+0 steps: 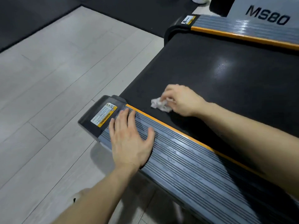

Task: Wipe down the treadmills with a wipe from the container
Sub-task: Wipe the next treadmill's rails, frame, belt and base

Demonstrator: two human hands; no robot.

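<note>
Now my right grip (181,101) pinches a crumpled white wipe (159,105) on the black belt (226,70); left grip (129,143) flat beside the yellow "WARNING" label (103,118), "MS80" lettering (267,15) beyond.

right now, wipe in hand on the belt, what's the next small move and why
Probably drag the wipe across the belt toward the far rail. The right hand pinches the crumpled wipe close to the orange-edged near rail, so nearly the whole belt width lies ahead of it. The left hand lies flat on the near rail, likely as a brace.
</note>
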